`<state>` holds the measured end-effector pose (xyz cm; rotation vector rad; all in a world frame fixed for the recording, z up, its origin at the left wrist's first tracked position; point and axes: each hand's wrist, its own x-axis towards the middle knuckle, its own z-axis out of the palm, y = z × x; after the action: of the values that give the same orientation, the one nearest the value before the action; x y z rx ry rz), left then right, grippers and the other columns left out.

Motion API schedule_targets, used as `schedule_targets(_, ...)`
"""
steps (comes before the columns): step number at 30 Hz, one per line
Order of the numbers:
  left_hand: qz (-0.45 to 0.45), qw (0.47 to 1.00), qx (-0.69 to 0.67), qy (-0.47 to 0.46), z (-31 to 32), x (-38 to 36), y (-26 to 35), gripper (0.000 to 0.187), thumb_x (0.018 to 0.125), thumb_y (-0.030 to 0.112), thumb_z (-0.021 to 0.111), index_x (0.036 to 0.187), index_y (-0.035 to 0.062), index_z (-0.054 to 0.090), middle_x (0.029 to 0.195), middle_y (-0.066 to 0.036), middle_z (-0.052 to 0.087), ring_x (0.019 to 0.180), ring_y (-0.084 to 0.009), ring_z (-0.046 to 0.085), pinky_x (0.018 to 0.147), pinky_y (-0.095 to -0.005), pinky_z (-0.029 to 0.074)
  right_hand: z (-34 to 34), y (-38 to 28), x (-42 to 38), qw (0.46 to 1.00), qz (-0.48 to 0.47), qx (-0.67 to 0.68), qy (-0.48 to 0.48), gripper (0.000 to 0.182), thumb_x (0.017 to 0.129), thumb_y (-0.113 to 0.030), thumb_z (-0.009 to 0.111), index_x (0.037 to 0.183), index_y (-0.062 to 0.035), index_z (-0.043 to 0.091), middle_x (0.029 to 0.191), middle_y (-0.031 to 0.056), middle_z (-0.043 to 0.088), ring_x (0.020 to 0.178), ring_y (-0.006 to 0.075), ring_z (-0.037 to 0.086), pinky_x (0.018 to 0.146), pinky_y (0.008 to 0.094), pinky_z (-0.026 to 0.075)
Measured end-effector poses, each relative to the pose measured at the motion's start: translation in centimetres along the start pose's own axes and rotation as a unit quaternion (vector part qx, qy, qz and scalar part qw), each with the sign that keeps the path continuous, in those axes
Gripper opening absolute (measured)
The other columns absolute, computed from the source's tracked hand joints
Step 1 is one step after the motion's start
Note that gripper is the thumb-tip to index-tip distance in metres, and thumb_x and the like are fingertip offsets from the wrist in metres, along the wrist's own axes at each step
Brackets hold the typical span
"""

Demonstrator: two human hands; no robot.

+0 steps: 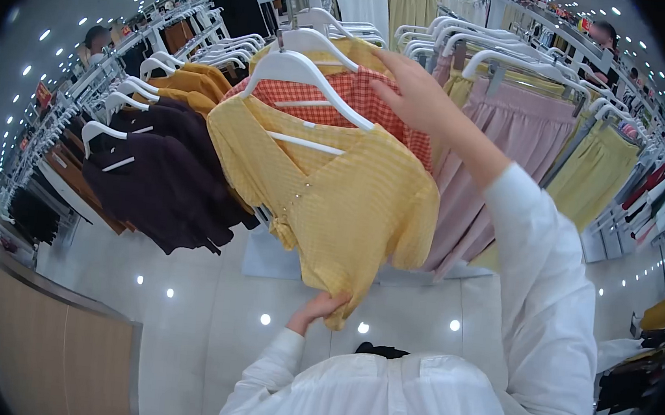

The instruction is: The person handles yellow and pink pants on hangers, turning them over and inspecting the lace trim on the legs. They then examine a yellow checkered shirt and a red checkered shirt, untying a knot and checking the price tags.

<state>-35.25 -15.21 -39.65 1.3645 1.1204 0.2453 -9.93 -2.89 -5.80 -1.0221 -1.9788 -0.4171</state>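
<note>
A yellow checked blouse (349, 201) hangs at the front of the rack on a white hanger (301, 70). Its hem is pinched in my left hand (322, 308), low in front of my body. My right hand (415, 96) reaches up to the shoulder of a red gingham blouse (318, 99) just behind it, fingers stretched out and apart. The fingertips lie by the end of that blouse's white hanger (315, 44). Behind it, part of another yellow garment (358, 52) shows. Most of the red blouse is hidden by the yellow one.
Dark purple tops (166, 169) and mustard tops (189, 84) hang to the left. On the right are pink pants (497, 135) and light green bottoms (597, 167). A wooden counter (60, 342) stands at lower left. Other people are in the background.
</note>
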Motion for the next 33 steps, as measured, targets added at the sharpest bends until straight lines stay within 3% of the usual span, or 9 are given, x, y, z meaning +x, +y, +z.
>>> schedule_targets(2, -0.053, 0.875, 0.451, -0.167, -5.8, 1.0, 1.8, 0.057, 0.072, 0.046, 0.061, 0.113, 0.0080, 0.051, 0.111, -0.011, 0.056, 0.093, -0.0268, 0.056, 0.075, -0.0366, 0.044, 2.7, 1.8, 2.0, 0.996, 0.044, 0.033, -0.066, 0.039, 0.084, -0.019, 0.050, 0.118, -0.0031, 0.042, 0.105, 0.0192, 0.054, 0.095, 0.0286, 0.054, 0.079, 0.0353, 0.043)
schedule_targets(3, 0.113, 0.872, 0.475, 0.000, -9.5, 0.0, 0.3, 0.044, 0.071, 0.042, 0.062, 0.105, 0.0131, 0.058, 0.103, -0.013, 0.059, 0.092, -0.0274, 0.056, 0.075, -0.0366, 0.044, 3.6, 2.2, 2.5, 0.985, 0.087, 0.067, -0.134, 0.038, 0.084, -0.020, 0.050, 0.118, -0.0037, 0.042, 0.101, 0.0196, 0.056, 0.093, 0.0291, 0.055, 0.078, 0.0366, 0.043)
schedule_targets(6, 0.105, 0.881, 0.411, 0.210, -15.8, -7.6, 18.9, 0.022, 0.079, 0.011, 0.054, 0.099, 0.0023, 0.055, 0.092, -0.014, 0.059, 0.085, -0.0228, 0.057, 0.072, -0.0308, 0.044, 4.9, 2.0, 2.7, 0.977, 0.119, 0.078, -0.162, 0.033, 0.084, -0.023, 0.048, 0.112, -0.0066, 0.044, 0.093, 0.0168, 0.059, 0.085, 0.0336, 0.056, 0.073, 0.0397, 0.043)
schedule_targets(9, 0.525, 0.579, 0.377, 0.497, -18.0, -8.9, 28.2, 0.035, 0.078, 0.026, 0.058, 0.101, 0.0011, 0.054, 0.101, -0.017, 0.055, 0.099, -0.0309, 0.050, 0.080, -0.0367, 0.041, 5.3, 1.4, 3.0, 0.975, 0.131, 0.110, -0.139, 0.025, 0.085, -0.023, 0.047, 0.103, -0.0066, 0.050, 0.087, 0.0157, 0.060, 0.078, 0.0317, 0.058, 0.068, 0.0388, 0.044)
schedule_targets(11, 0.541, 0.540, 0.391, 0.512, -19.5, -6.4, 32.2, 0.034, 0.080, 0.028, 0.056, 0.104, 0.0039, 0.053, 0.097, -0.016, 0.057, 0.092, -0.0300, 0.053, 0.077, -0.0366, 0.042, 4.6, 0.8, 3.5, 0.979, 0.129, 0.114, -0.113, 0.024, 0.085, -0.024, 0.047, 0.100, -0.0056, 0.053, 0.079, 0.0154, 0.059, 0.071, 0.0297, 0.057, 0.063, 0.0367, 0.043)
schedule_targets(14, 0.456, 0.675, 0.399, 0.421, -20.6, -3.7, 33.6, 0.033, 0.080, 0.030, 0.054, 0.104, 0.0060, 0.055, 0.090, -0.014, 0.059, 0.085, -0.0286, 0.056, 0.074, -0.0371, 0.043, 3.2, 0.6, 4.2, 0.986, 0.120, 0.099, -0.063, 0.026, 0.085, -0.024, 0.047, 0.103, -0.0058, 0.053, 0.074, 0.0142, 0.059, 0.066, 0.0285, 0.056, 0.061, 0.0361, 0.042)
schedule_targets(16, 0.497, 0.673, 0.365, 0.408, -21.3, -2.8, 33.1, 0.033, 0.080, 0.034, 0.055, 0.097, 0.0060, 0.059, 0.076, -0.011, 0.060, 0.070, -0.0285, 0.057, 0.066, -0.0354, 0.044, 0.7, 0.2, 4.7, 0.984, 0.144, 0.076, -0.070, 0.026, 0.086, -0.023, 0.048, 0.105, -0.0058, 0.053, 0.070, 0.0116, 0.057, 0.062, 0.0225, 0.053, 0.058, 0.0328, 0.041)
schedule_targets(20, 0.461, 0.797, 0.198, 0.336, -20.9, -3.1, 32.2, 0.029, 0.079, 0.031, 0.060, 0.082, 0.0025, 0.063, 0.058, 0.001, 0.050, 0.055, -0.0045, 0.043, 0.051, -0.0223, 0.035, -4.2, 1.4, 2.8, 0.977, 0.192, 0.076, -0.048, 0.028, 0.085, -0.027, 0.049, 0.100, -0.0044, 0.054, 0.068, 0.0107, 0.057, 0.060, 0.0183, 0.053, 0.056, 0.0306, 0.040)
schedule_targets(33, 0.436, 0.786, 0.303, 0.317, -24.0, -4.5, 33.5, 0.032, 0.086, 0.028, 0.051, 0.068, 0.0017, 0.057, 0.056, 0.003, 0.044, 0.053, -0.0040, 0.040, 0.050, -0.0199, 0.031, -24.6, -2.6, -12.7, 0.960, 0.242, -0.137, 0.038, 0.024, 0.085, -0.015, 0.053, 0.106, -0.0030, 0.055, 0.062, 0.0001, 0.048, 0.057, 0.0035, 0.039, 0.051, 0.0191, 0.033)
